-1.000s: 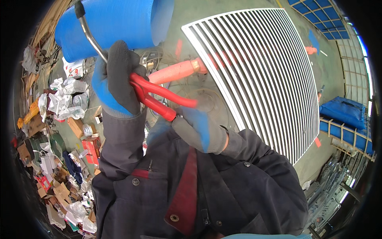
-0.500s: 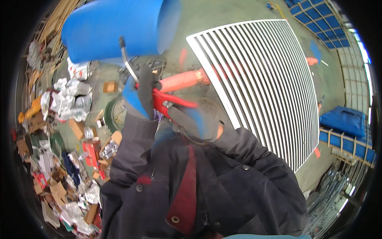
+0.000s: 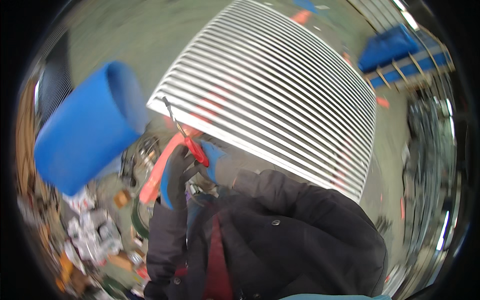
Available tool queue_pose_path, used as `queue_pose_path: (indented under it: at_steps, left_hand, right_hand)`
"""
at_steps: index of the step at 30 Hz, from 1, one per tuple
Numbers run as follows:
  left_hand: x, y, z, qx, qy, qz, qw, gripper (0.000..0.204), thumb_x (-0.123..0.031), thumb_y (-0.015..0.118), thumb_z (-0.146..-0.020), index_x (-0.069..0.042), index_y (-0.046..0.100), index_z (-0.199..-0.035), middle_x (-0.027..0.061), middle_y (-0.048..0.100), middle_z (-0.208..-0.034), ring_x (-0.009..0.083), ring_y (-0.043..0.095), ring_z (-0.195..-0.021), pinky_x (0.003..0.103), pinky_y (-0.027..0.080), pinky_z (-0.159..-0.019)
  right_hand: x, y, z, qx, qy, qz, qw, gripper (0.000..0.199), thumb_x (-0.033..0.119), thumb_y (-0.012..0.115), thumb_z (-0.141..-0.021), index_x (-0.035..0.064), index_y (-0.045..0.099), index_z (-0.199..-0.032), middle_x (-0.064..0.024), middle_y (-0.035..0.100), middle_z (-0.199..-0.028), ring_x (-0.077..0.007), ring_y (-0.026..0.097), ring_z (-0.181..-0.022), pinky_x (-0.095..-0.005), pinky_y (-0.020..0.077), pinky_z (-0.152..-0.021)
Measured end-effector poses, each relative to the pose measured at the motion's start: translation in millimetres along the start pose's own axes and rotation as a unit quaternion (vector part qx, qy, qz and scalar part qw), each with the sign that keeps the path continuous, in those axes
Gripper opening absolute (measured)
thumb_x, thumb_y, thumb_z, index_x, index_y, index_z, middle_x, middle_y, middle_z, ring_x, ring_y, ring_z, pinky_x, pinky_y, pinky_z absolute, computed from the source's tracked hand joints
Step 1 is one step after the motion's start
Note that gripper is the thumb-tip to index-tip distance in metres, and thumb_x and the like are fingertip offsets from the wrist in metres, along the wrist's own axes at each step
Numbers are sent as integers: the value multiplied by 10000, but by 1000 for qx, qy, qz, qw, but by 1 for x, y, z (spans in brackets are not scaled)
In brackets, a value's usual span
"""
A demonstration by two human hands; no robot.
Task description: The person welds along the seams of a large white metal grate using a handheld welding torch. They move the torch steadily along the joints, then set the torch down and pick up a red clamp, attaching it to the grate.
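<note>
Both my hands wear dark grey gloves with blue backs and meet in front of my chest. Between them is a red-handled tool point(image 3: 196, 151) with a thin, bent metal tube and a dark tip, pointing away and up to the left. My left hand point(image 3: 175, 172) curls its fingers about the handle's near side. My right hand point(image 3: 220, 160) closes on the handle from the right, its fingertips partly hidden. Just beyond the hands lies the near edge of a large white slatted panel point(image 3: 280, 95). The tool's tip shows over its left corner.
Orange-red supports point(image 3: 162, 170) run beneath the panel. A blue barrel point(image 3: 82, 132) lies on its side at left. Below it are silvery plastic bags point(image 3: 95, 232) and cardboard boxes. A blue-covered bundle point(image 3: 387, 47) sits on a wooden frame at far right, near long metal profiles point(image 3: 425, 160).
The view has turned, so the panel now fills the area ahead and the barrel appears lower left. The tool remains in my hands, which have come closer together.
</note>
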State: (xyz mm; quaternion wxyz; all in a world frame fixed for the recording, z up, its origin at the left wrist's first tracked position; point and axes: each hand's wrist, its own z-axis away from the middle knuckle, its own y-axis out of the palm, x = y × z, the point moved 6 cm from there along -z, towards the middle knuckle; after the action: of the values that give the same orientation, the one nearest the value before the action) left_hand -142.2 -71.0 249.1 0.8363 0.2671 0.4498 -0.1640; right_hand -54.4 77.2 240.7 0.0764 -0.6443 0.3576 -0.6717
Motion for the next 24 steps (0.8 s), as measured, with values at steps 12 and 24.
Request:
queue_pose_path:
  at_steps: [12,24]
  left_hand:
    - [225,36,-16,518,37,-409,750,342,-250,489,-1075,-21,668,-1256,157,693,-1201,231,660,-1130,351,519,-963]
    - [255,76,19,631,-129,-454,615,490,-469,501,-1063,-42,716,-1170,121,726,-992,236,695,-898,360,540,-832]
  right_hand:
    - [-198,-162,222,-492,348,-505,617,695,569,664,-951,56,492,-1387,-144,614,-1292,-263,725,-877,-351,531,-559]
    - [-212,-140,533,-756,300,-496,305,758,633,752,-861,153,486,-1385,-125,570,-1284,-380,647,-1159,-560,611,-866]
